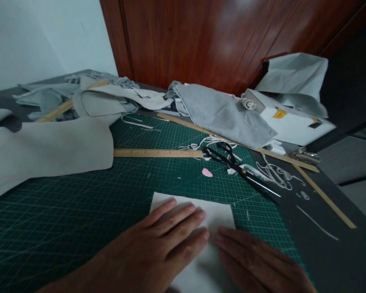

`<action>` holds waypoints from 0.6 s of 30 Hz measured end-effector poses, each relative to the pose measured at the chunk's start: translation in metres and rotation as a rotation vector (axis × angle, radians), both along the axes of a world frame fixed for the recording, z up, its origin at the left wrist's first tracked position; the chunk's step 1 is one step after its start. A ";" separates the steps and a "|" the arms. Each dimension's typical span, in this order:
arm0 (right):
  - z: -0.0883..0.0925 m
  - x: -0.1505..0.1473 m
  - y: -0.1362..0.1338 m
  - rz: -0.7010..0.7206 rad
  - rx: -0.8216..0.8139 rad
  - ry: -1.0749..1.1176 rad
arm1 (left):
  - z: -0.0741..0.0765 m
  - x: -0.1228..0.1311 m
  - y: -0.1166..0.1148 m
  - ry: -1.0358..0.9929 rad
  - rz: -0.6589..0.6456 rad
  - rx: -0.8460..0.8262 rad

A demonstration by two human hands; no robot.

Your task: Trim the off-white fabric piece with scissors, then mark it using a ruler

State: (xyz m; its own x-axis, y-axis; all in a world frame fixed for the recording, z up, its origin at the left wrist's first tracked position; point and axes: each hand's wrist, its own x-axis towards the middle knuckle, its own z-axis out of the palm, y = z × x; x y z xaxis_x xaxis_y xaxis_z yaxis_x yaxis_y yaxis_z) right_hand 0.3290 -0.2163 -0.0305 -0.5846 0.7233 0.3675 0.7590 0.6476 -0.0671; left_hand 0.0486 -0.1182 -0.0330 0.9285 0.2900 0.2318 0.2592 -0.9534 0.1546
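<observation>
A white rectangular piece of fabric [212, 206] lies on the green cutting mat [128, 195] close in front of me. My left hand [158, 240] rests flat on it with the fingers stretched out and slightly apart. Over its right edge lies my right hand [256, 258], fingers extended, fingertips touching the surface; part of this hand runs out of the frame. Neither hand grips anything. Beyond the fabric sit a small pink piece of tailor's chalk [207, 172] and black-handled scissors [242, 171], their blades pointing to the lower right.
A wooden ruler [158, 153] lies across the mat. Large pale fabric pieces [61, 146] cover the left side. Grey cloth [219, 108] and a white box [293, 118] stand at the back. Wooden strips [326, 197] and tangled fabric trimmings [277, 175] lie at the right.
</observation>
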 end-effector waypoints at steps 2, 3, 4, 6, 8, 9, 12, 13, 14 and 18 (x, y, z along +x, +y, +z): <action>0.006 -0.001 0.009 0.004 0.084 -0.040 | -0.007 0.002 -0.002 -0.026 0.033 0.010; 0.008 -0.002 0.015 0.005 0.112 -0.061 | -0.010 0.003 -0.002 -0.030 0.042 0.020; 0.009 -0.004 0.019 0.007 0.134 -0.074 | -0.014 0.004 -0.002 -0.032 0.048 0.031; 0.008 -0.006 0.028 0.017 0.156 -0.090 | -0.019 0.005 0.000 -0.026 0.057 0.068; 0.005 -0.005 0.034 0.025 0.157 -0.112 | -0.022 0.005 0.004 -0.003 0.048 0.108; 0.003 -0.003 0.035 0.030 0.156 -0.120 | -0.023 0.005 0.005 0.011 0.028 0.125; -0.003 0.003 0.036 0.061 0.151 -0.150 | -0.024 0.005 0.009 0.039 -0.006 0.155; -0.004 0.005 0.036 0.076 0.148 -0.166 | -0.025 0.005 0.010 0.038 0.005 0.157; -0.005 0.007 0.035 0.091 0.145 -0.188 | -0.027 0.005 0.010 0.034 0.025 0.159; -0.009 0.013 0.030 0.130 0.113 -0.270 | -0.033 0.005 0.015 -0.013 0.010 0.169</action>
